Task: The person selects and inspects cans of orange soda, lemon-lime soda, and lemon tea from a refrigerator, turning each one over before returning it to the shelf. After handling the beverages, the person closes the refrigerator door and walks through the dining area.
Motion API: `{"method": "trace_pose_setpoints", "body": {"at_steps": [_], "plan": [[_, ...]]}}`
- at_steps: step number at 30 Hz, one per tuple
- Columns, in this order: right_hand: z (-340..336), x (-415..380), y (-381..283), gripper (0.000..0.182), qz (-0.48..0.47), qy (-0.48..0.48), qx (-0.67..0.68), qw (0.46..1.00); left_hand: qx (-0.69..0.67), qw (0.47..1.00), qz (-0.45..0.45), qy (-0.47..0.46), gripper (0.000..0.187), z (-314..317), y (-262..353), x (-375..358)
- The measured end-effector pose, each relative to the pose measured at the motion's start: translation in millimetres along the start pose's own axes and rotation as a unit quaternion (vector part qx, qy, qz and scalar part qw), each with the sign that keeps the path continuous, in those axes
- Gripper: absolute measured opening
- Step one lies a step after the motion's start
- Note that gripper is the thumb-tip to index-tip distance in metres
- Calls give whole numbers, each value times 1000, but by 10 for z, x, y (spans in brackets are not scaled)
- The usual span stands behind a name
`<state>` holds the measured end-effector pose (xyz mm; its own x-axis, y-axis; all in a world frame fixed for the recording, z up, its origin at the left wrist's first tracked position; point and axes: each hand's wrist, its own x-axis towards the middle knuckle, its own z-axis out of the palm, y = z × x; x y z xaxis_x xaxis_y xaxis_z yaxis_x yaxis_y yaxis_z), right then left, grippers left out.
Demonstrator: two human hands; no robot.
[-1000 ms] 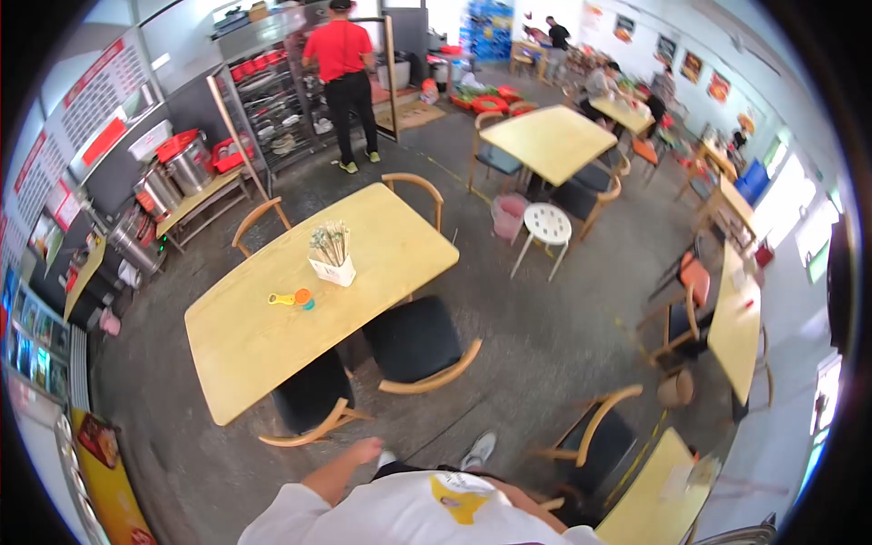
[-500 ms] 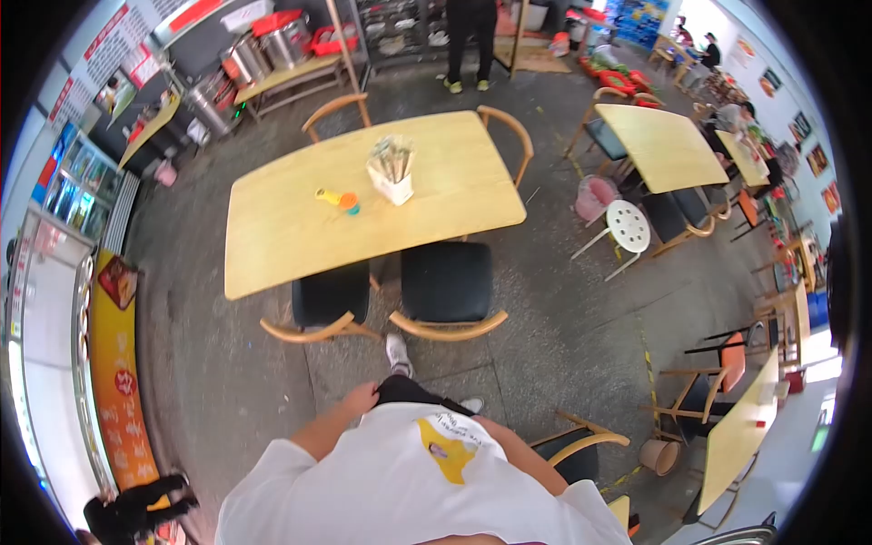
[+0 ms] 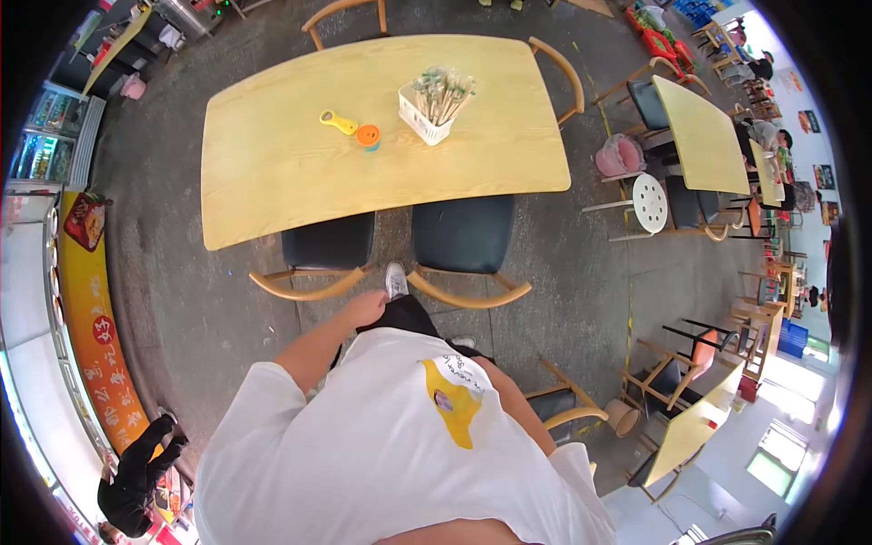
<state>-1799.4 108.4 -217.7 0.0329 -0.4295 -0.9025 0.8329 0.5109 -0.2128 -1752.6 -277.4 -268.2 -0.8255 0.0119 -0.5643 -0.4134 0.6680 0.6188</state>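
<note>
My left hand (image 3: 365,309) hangs beside my dark trousers, just short of the two black-seated chairs; its fingers are too small and turned away to make out. My right hand is hidden behind my white shirt. Ahead stands a pale wooden table (image 3: 300,182). On it a white basket (image 3: 424,120) holds many thin sticks. Left of the basket are a small jar with an orange lid (image 3: 368,136) and a yellow handled item (image 3: 339,122). Neither hand touches the table.
Tucked at the table's near side are a left chair (image 3: 329,243) and a right chair (image 3: 463,234). A white stool (image 3: 649,203) and pink bucket (image 3: 619,156) stand to the right. A glass-fronted counter (image 3: 34,300) runs along the left, with a person (image 3: 136,481) nearby.
The table and chairs appear nearer and larger, and the view has tilted further down. My left arm, still lowered, shows higher in the frame. More of the person at lower left shows.
</note>
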Motion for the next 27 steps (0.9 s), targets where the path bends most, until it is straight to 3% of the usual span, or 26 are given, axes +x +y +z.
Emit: {"method": "trace_pose_setpoints", "body": {"at_steps": [3, 13, 15, 16, 17, 21, 27], "plan": [[206, -100, -115, 30, -97, -71, 62, 991, 17, 999, 21, -28, 26, -51, -69, 40], [38, 39, -523, 36, 18, 46, 4, 999, 27, 1000, -7, -9, 28, -121, 85, 59], [49, -2, -524, 36, 28, 70, 13, 997, 2, 999, 44, -4, 28, -86, 133, 38], [90, -82, -597, 37, 35, 97, 23, 994, 3, 999, 39, -1, 28, -71, 159, 31], [442, -511, -997, 36, 67, 135, 148, 978, 8, 999, 36, 7, 28, -47, 190, 10], [297, -319, -874, 35, 16, 67, 45, 997, 44, 999, 20, 22, 29, 105, 156, 22], [-2, -83, -597, 35, -25, 62, -2, 998, 35, 999, 19, 14, 28, 139, 241, 133]]}}
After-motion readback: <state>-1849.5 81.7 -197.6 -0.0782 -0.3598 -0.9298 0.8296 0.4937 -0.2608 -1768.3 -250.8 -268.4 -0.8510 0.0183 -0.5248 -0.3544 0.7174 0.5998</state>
